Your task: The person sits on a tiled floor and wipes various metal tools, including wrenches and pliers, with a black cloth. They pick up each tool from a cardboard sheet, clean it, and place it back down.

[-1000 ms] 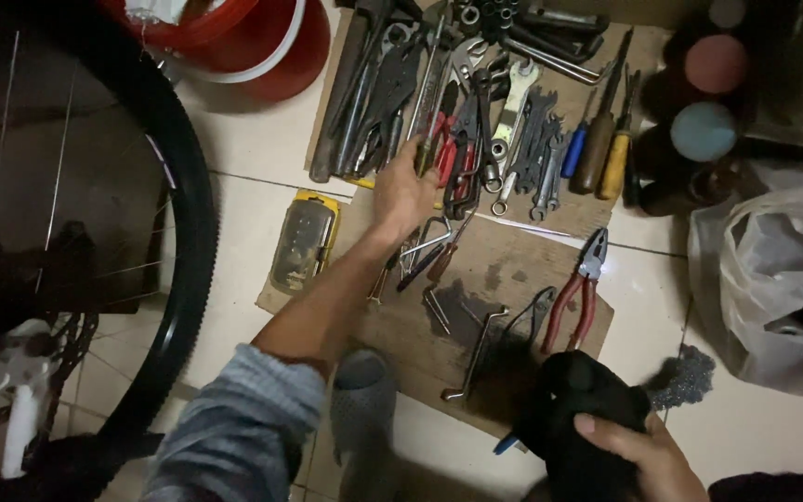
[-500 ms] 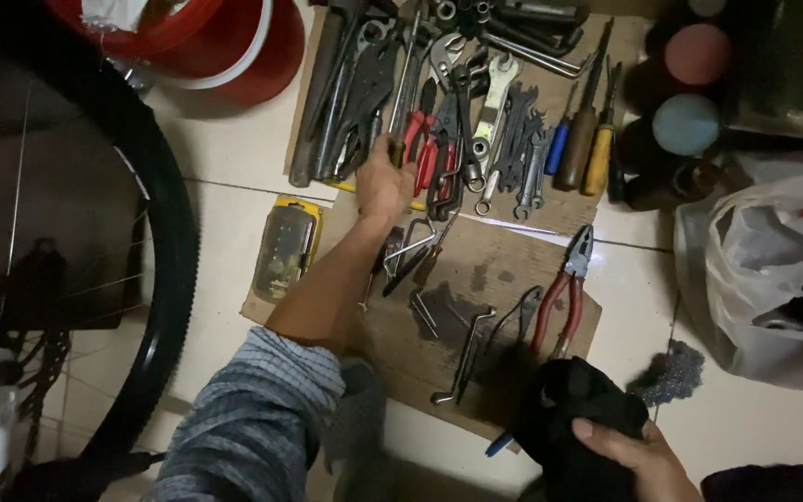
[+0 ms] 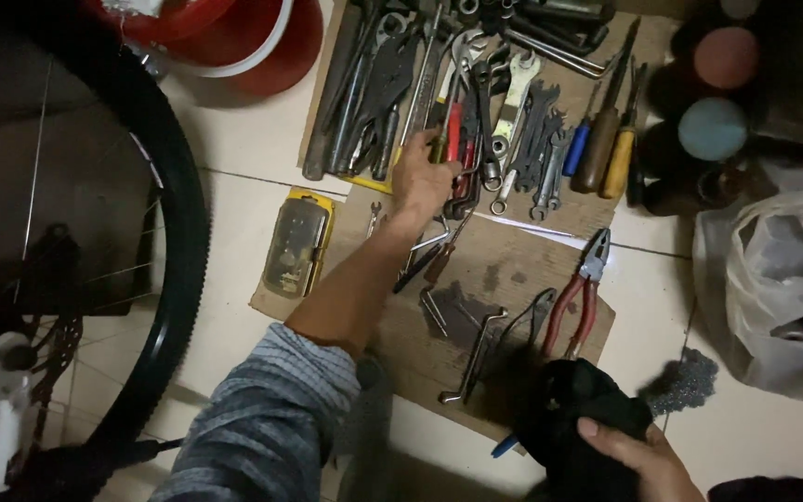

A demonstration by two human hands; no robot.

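Note:
My left hand (image 3: 423, 177) reaches out over a cardboard sheet (image 3: 513, 270) strewn with tools, its fingers touching the red-handled tools (image 3: 457, 149) among the wrenches (image 3: 518, 93); whether it grips one I cannot tell. At the bottom right, my right hand (image 3: 638, 455) rests on a black cloth bundle (image 3: 578, 418) and holds it. Red-handled pliers (image 3: 580, 297) lie just above that cloth. A bent metal key (image 3: 476, 358) lies beside them.
A bicycle wheel (image 3: 174, 251) fills the left side. A yellow bit case (image 3: 297, 244) lies by the cardboard's left edge. A red bucket (image 3: 262, 42) stands at the top, screwdrivers (image 3: 606, 149) and dark bottles (image 3: 713, 130) at the upper right, a plastic bag (image 3: 773, 279) at the right.
My left hand has moved farther up the cardboard, from the loose keys to the red-handled tools among the wrenches. The right hand stays on the black cloth.

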